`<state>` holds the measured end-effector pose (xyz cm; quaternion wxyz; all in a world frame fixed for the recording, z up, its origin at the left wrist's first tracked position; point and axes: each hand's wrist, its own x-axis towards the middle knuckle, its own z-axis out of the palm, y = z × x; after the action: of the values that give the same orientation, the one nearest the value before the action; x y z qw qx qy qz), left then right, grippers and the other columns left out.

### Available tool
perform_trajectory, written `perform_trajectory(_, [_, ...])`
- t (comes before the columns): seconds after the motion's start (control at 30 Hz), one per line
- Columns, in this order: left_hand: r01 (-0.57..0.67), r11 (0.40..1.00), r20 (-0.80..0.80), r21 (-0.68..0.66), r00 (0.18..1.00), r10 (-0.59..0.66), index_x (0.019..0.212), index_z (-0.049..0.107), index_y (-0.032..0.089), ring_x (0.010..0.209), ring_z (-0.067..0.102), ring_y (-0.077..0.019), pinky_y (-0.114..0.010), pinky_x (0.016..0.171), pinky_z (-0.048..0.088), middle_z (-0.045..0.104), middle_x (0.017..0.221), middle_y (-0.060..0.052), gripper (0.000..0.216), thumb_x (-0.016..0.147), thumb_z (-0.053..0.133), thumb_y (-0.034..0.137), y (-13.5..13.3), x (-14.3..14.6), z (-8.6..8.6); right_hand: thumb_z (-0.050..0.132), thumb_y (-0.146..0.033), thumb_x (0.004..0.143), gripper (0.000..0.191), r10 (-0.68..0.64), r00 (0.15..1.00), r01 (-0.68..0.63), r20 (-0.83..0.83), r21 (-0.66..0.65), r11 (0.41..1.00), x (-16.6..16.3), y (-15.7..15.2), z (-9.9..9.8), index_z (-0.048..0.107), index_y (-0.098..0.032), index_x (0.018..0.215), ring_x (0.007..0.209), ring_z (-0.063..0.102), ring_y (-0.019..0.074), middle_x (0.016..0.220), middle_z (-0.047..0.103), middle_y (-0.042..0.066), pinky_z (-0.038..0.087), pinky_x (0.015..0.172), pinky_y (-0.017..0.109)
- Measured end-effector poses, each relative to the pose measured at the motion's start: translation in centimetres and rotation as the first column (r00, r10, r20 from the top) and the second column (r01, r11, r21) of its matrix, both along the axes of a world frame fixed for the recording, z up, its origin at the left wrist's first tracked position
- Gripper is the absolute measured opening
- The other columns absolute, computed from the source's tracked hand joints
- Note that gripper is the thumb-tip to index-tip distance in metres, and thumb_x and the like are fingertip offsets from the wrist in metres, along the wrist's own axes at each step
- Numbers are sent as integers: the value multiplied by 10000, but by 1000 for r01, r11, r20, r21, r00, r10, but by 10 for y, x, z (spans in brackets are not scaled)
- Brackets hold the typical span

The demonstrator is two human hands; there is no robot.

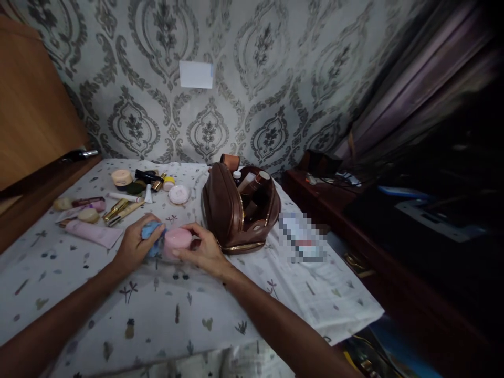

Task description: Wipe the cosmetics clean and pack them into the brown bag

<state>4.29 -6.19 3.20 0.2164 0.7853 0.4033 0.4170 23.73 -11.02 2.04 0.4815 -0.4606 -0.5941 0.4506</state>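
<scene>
My right hand [207,251] grips a pink-lidded round jar [178,240] between thumb and fingers, just above the patterned cloth. In my left hand [137,241] is a crumpled blue cloth [151,233], held right against the jar's left side. A brown cosmetic bag [222,205] stands unzipped beyond my right hand, with several bottles [258,184] inside. Left of my hands lie a pale pink tube [93,233], a gold lipstick tube [115,209] and a round compact [179,194]. The jar's lower part is partly hidden by my fingers.
The patterned cloth [157,325] covers the table. A cream-lidded jar [122,178] and other cosmetics crowd its back left. A blurred-out flat item [302,237] lies right of the bag. A wooden panel [35,100] rises at left; a dark red cabinet [315,191] stands at right.
</scene>
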Motion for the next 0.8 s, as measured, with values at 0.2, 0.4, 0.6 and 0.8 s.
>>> perform_trajectory(0.2, [213, 927, -119, 308, 976, -185, 1020, 592, 195, 915, 652, -203, -325, 815, 534, 676, 983, -67, 142, 918, 511, 251, -14, 32, 18, 819, -413, 653, 521, 4, 1000, -3, -13, 81, 997, 52, -37, 51, 635, -219, 1099, 934, 646, 208, 1031, 687, 49, 518, 818, 332])
perform_trajectory(0.4, [548, 792, -508, 269, 779, -367, 1475, 342, 192, 963, 708, -229, -318, 741, 557, 720, 1128, -102, 609, 892, 511, 243, -42, 100, 29, 761, -650, 689, 628, -226, 972, 235, -66, 190, 953, 107, -49, 90, 642, -245, 1154, 1072, 657, 271, 1171, 683, 87, 552, 876, 398])
perform_trajectory(0.6, [353, 935, -677, 16, 693, -250, 1503, 290, 79, 779, 734, -259, -349, 673, 551, 761, 902, -103, 675, 921, 524, 327, -54, 149, 34, 724, -629, 751, 644, -330, 940, 340, -82, 226, 913, 134, -34, 104, 622, -227, 1244, 1120, 654, 262, 1205, 680, 96, 548, 913, 418])
perform_trajectory(0.8, [404, 914, -742, -33, 603, -293, 1517, 300, 175, 859, 732, -271, -331, 655, 552, 744, 1037, -119, 717, 865, 592, 235, -56, 146, 20, 808, -468, 678, 496, -390, 888, 326, 244, 266, 907, 155, -14, 102, 655, -186, 1058, 900, 666, 225, 998, 699, 58, 543, 774, 361])
